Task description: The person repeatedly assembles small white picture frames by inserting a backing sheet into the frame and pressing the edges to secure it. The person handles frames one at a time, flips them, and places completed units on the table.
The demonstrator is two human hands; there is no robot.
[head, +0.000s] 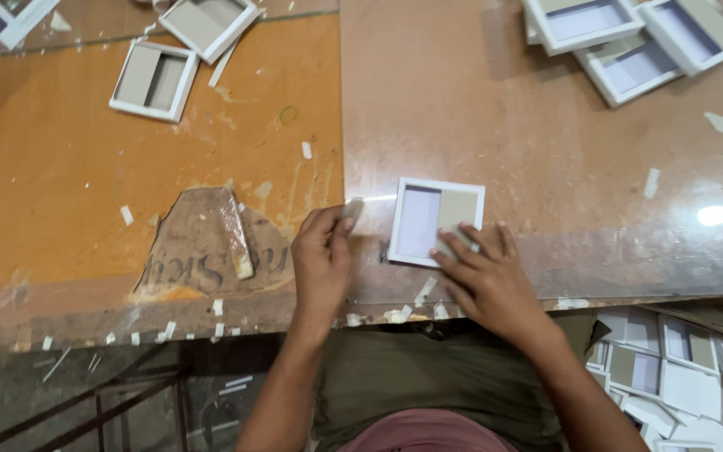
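White square frame (pixel 436 221) is pinned flat under the spread right hand (pixel 485 276), just beside the left hand (pixel 322 261), which pinches a small strip (pixel 351 208). Fingertip pressure should be kept steady.

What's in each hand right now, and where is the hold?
The left hand pinches a small pale piece by its lower end; what it is cannot be told. The right hand only presses fingertips on the white square frame at its lower right corner.
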